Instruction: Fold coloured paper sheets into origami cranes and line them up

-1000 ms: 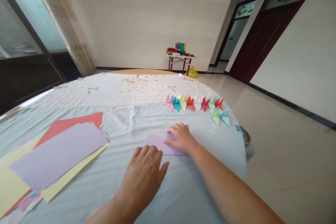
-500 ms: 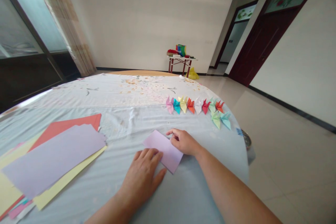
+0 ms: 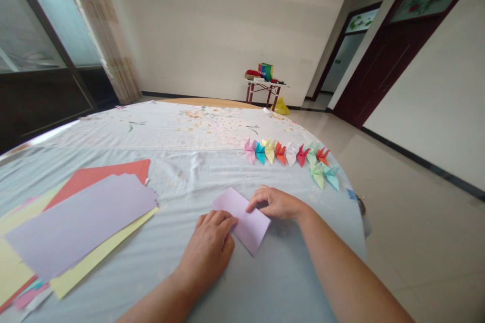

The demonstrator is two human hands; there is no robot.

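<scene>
A folded rectangle of light purple paper [image 3: 248,224] lies slantwise on the cloth in front of me. My left hand [image 3: 212,242] is at its left edge, fingers bent together and the fingertips gripping that side. From the right, my right hand [image 3: 276,203] takes the far right edge, thumb and fingers closed on it; part of its grip is hidden. Beyond my right hand stand several small folded paper cranes [image 3: 291,153] in different colours, most in one row with two in front.
On the left lies a loose stack of coloured sheets, with purple paper [image 3: 85,222] on top, orange paper [image 3: 132,167] behind and yellow paper [image 3: 109,252] below. A pale cloth [image 3: 182,176] covers the round table. A small side table [image 3: 267,84] stands by the wall.
My right hand's fingers have curled in closer on the paper's far edge. My left thumb has drawn in towards its fingers. The whole view has shifted slightly.
</scene>
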